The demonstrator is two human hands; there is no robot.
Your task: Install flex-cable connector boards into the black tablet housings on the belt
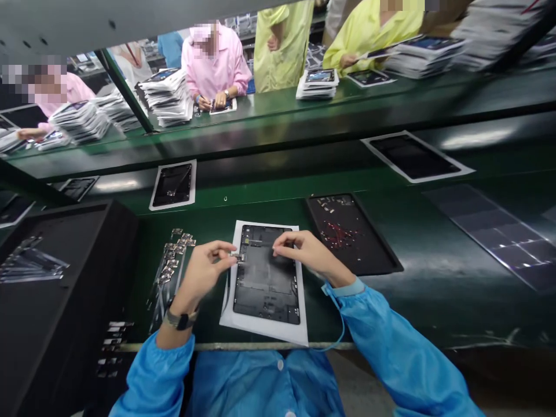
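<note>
A black tablet back housing (pixel 264 284) lies on a white sheet (pixel 278 331) in front of me. My left hand (pixel 203 269) is at the housing's left edge, thumb and fingers pinching a small circuit board (pixel 237 257) from which a thin dark ribbon cable seems to hang. Over the upper right of the housing is my right hand (pixel 309 252), its thumb and fingertips pressed together. Whatever they may hold is too small to make out. Left of the sheet, several similar small boards (pixel 170 262) with ribbon cables lie in a pile.
On the right rests a black tray (pixel 377 262) with red wires (pixel 339 234) and small parts. A large black box (pixel 87 278) stands at left. Beyond are housings on sheets (pixel 174 184) (pixel 412 155) along the green line. People work at a far bench (pixel 269 110) with stacked tablets.
</note>
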